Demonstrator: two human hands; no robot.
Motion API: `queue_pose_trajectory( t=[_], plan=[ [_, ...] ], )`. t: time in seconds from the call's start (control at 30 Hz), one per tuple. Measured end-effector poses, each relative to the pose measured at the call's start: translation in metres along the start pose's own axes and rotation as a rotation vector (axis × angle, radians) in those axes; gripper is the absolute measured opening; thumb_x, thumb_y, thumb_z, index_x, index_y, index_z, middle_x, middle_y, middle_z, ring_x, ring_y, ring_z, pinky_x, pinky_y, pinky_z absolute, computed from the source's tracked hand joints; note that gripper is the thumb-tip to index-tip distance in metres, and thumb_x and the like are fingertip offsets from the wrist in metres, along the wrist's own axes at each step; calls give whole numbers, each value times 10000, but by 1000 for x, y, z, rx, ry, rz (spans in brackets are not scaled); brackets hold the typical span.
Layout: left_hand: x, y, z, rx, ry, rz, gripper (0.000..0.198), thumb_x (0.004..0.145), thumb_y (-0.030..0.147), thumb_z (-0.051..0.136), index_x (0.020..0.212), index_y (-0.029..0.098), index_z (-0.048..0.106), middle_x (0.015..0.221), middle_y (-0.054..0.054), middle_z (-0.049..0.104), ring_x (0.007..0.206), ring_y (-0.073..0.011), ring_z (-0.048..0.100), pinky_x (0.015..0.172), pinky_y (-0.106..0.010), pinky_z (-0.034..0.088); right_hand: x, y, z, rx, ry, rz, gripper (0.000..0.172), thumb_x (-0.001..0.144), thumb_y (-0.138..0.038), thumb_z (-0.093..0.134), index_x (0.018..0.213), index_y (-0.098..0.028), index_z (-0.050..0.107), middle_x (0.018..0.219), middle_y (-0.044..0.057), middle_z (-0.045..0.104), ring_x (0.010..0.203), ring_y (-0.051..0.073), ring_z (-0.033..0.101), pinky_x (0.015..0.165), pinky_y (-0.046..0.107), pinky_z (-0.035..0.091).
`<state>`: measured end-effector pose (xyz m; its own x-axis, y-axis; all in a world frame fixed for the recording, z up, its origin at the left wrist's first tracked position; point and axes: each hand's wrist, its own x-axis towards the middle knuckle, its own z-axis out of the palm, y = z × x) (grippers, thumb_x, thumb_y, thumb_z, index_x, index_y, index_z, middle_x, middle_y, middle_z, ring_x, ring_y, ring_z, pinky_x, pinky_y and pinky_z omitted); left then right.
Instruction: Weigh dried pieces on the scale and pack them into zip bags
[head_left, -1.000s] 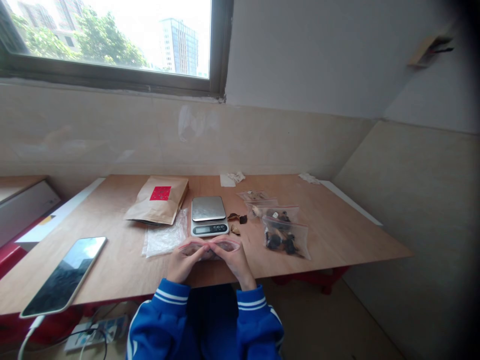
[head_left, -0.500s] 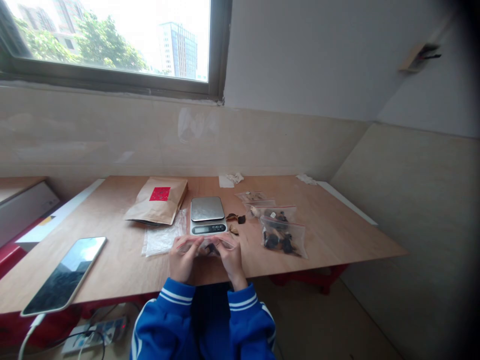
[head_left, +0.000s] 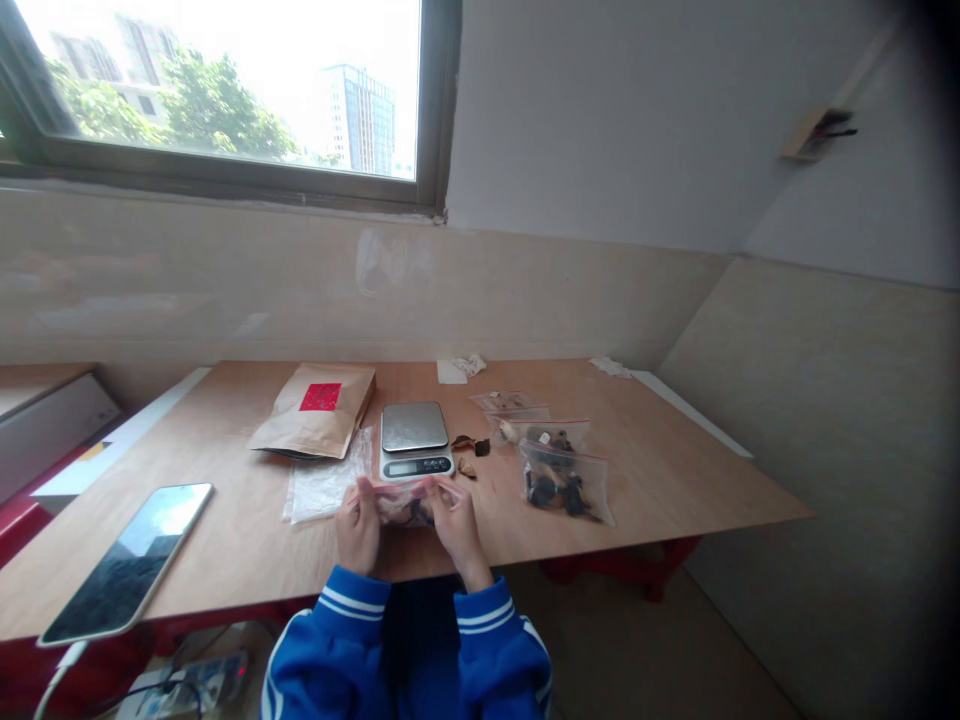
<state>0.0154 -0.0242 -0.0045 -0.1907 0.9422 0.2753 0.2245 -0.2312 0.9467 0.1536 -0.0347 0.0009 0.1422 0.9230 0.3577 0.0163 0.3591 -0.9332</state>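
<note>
My left hand (head_left: 358,528) and my right hand (head_left: 454,525) both pinch the top edge of a small clear zip bag (head_left: 405,501) with a pink seal strip, holding it upright just above the wooden table (head_left: 660,470). Dark and pale pieces show inside the bag. A small digital scale (head_left: 415,439) with a steel platform stands right behind the bag. A few loose dried pieces (head_left: 471,450) lie to the right of the scale.
Filled zip bags (head_left: 564,478) lie right of the scale, a stack of empty clear bags (head_left: 324,482) to its left, and a brown paper pouch (head_left: 316,412) behind those. A phone (head_left: 129,562) lies at the table's left front. Crumpled tissue (head_left: 463,366) sits near the wall.
The two hands have drawn closer together along the bag's top edge and lifted it more upright. The camera has tilted slightly, shifting the scene down.
</note>
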Motion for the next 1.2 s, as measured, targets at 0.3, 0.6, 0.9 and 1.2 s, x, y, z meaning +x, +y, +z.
queue_pose_trajectory(
  t=[0.3, 0.6, 0.9, 1.2],
  plan=[
    [-2, 2, -11, -127, 9, -182, 769, 854, 674, 144, 850, 153, 710, 826, -97, 728, 852, -223, 675, 817, -325, 533, 2, 3, -5, 150, -27, 95, 503, 904, -580, 353, 981, -190, 661, 912, 77, 704, 833, 210, 662, 742, 297, 524],
    [-2, 4, -19, -98, -18, -275, 822, 825, 716, 136, 826, 148, 730, 770, -97, 726, 827, -232, 667, 880, -351, 498, 6, 12, -11, -10, 89, 103, 626, 903, -614, 300, 595, -204, 659, 612, 74, 687, 627, 199, 648, 668, 291, 502],
    [15, 10, -50, -5, -238, -23, 814, 807, 735, 156, 809, 174, 746, 811, -104, 717, 782, -231, 640, 797, -352, 509, 10, -16, -33, 22, 328, 131, 549, 883, -616, 354, 585, -214, 578, 522, 48, 640, 491, 183, 607, 533, 288, 485],
    [28, -11, -95, -24, 4, -83, 746, 862, 658, 140, 829, 160, 694, 823, -86, 704, 741, -194, 618, 714, -317, 491, 120, -18, -115, -130, 738, 102, 632, 842, -689, 275, 579, -181, 545, 450, 35, 586, 368, 125, 512, 406, 241, 383]
  ],
)
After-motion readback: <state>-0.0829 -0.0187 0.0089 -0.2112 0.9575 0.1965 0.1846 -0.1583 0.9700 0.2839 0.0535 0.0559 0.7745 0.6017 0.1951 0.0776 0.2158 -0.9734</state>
